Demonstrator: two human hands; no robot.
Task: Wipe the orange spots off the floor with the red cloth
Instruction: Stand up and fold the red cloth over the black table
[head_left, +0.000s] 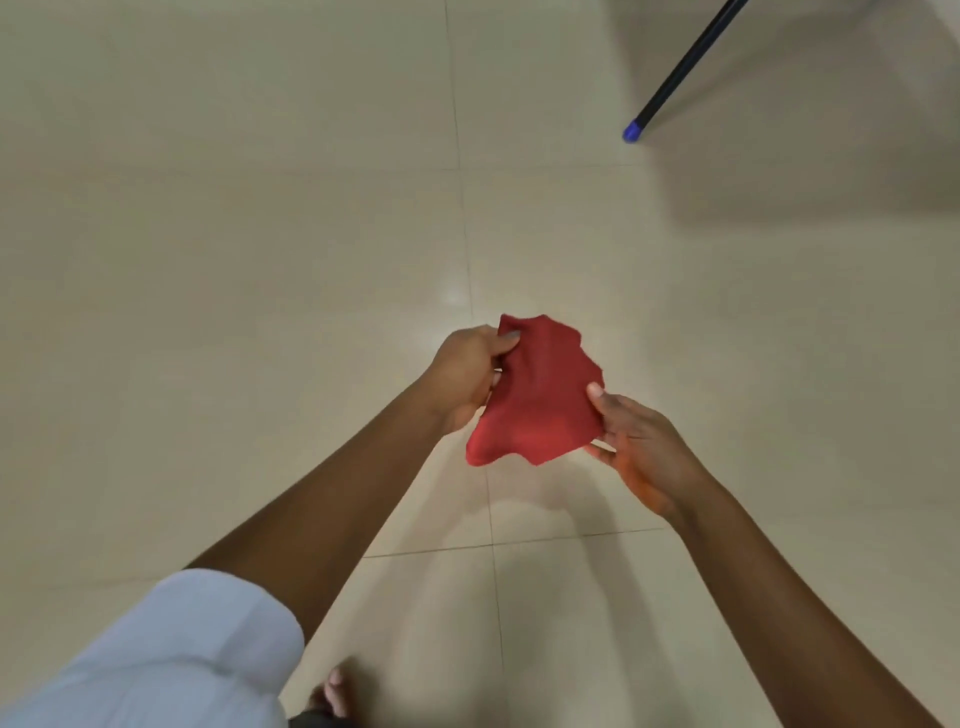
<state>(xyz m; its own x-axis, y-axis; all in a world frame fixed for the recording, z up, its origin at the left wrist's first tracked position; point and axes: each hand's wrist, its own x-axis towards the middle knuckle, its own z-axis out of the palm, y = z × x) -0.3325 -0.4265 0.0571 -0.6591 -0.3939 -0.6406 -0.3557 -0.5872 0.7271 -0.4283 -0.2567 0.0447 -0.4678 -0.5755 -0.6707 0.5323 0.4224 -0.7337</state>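
Note:
The red cloth (535, 395) hangs in the air above the cream tiled floor (260, 234), near the middle of the head view. My left hand (467, 374) pinches its upper left edge. On the lower right edge, my right hand (639, 447) grips it with the thumb on top. The cloth is stretched loosely between the two hands. No orange spots show on the floor. The palm of my right hand has an orange tint.
A black pole with a blue tip (675, 78) slants down to the floor at the upper right, beside a large shadow. My bare foot (335, 691) and a light sleeve (171, 660) are at the bottom left.

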